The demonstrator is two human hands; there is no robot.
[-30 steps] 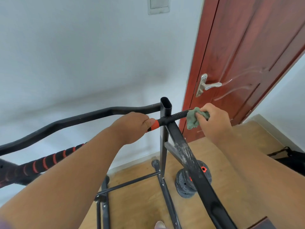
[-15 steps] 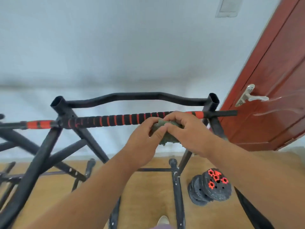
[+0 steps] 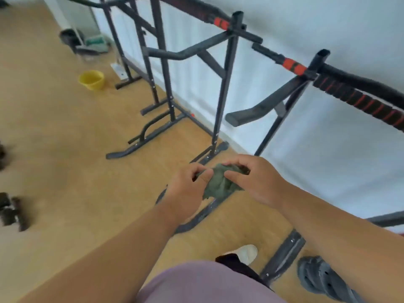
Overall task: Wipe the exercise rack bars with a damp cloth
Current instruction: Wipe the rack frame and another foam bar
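Wooden floor, white wall, black exercise rack (image 3: 227, 68) alongside. Both hands pinch the green cloth (image 3: 219, 182) at waist height — left hand (image 3: 188, 186), right hand (image 3: 255, 180) — likely refolding it; next, press it onto a bar.

A crumpled grey-green cloth (image 3: 219, 181) hangs in mid-air, well apart from the black, seemingly red-banded rack bars (image 3: 358, 95) along the wall.
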